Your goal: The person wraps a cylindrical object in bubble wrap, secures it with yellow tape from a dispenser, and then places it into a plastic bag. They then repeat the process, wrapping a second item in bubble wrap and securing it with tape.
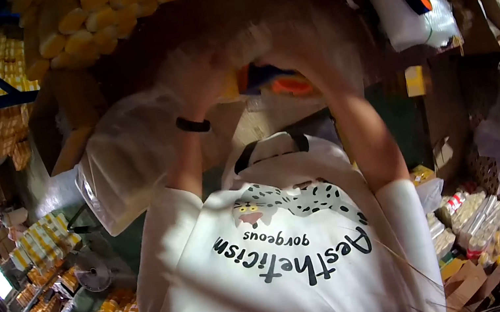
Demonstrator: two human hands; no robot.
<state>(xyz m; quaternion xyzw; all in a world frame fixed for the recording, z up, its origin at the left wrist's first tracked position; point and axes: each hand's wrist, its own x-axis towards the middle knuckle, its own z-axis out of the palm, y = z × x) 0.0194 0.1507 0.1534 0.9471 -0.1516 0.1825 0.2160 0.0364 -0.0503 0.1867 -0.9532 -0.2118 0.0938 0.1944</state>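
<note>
Because blur smears so much here, I can't tell whether the left hand (200, 81) or the right hand (298, 50) is gripping or loose, though the blue-and-orange object (266, 76) sits between them, probably kept central so both can reach it. Rounded yellow items (96, 22) are heaped beyond, likely to leave working room nearer in, while translucent plastic sheeting (123, 155) on the left and a clear-wrapped bundle (407, 24) on the right crowd my sideways clearance.

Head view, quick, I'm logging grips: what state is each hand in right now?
Left hand: blurred; open or closed cannot be told.
Right hand: blurred, near a blue-and-orange object; whether it grips that cannot be told.
</note>
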